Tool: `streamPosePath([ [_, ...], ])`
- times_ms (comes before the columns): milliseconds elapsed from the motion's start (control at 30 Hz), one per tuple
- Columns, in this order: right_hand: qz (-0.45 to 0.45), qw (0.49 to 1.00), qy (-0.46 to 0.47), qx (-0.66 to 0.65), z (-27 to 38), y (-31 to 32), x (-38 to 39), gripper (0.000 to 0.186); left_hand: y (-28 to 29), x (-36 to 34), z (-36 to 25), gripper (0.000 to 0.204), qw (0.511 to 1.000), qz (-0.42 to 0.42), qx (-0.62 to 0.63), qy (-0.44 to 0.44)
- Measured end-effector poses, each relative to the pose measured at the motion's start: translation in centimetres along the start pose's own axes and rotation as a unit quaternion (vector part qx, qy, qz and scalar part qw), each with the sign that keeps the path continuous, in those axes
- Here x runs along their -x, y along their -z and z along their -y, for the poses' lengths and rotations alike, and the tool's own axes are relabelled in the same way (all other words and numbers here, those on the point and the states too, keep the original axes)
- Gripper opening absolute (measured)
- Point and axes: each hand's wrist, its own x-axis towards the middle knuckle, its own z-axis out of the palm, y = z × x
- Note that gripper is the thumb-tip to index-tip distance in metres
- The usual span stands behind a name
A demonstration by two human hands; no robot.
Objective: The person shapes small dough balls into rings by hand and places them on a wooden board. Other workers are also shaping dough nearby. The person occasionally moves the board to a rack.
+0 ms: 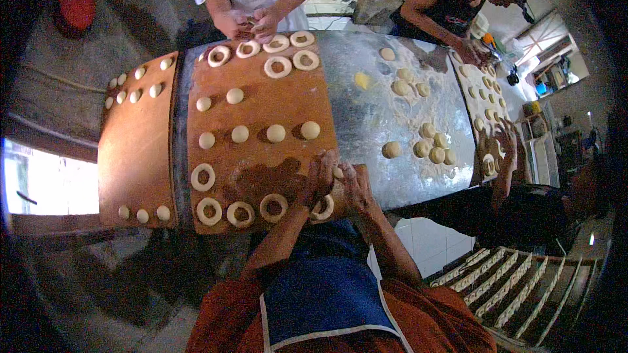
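My left hand (pixel 320 175) and my right hand (pixel 356 188) meet over the near right corner of a brown wooden board (pixel 288 110). Both are closed on a small piece of pale dough (pixel 338 172), mostly hidden by my fingers. Under my wrists lies a dough ring (pixel 323 208), partly covered. To the left along the near edge are more rings, among them one dough ring (pixel 273 208). Beyond my hands, round dough balls (pixel 276 133) sit in a loose row across the board.
A metal tabletop (pixel 356 111) to the right carries flour and clustered dough balls (pixel 437 155). A second board (pixel 134 150) at the left holds several balls. Across the table, a person's hands (pixel 254 24) work dough. Two more people work at the right, above a slatted rack (pixel 517 281).
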Motion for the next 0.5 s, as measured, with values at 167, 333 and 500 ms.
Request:
streamPosePath([
  [167, -0.038, 0.992, 0.099, 0.071, 1.1, -1.7, -0.7, 0.037, 1.7, -0.1, 2.1, 0.028, 0.937, 0.091, 0.292, 0.17],
  [333, -0.115, 0.965, 0.218, 0.094, 1.4, -3.7, -1.0, 0.035, 2.7, 1.0, 2.8, 0.026, 0.92, -0.026, 0.348, 0.176],
  [500, 0.141, 0.987, -0.019, 0.074, 0.9, -5.3, -0.3, 0.032, 4.5, 1.4, 1.9, 0.023, 0.924, -0.016, 0.35, 0.154],
])
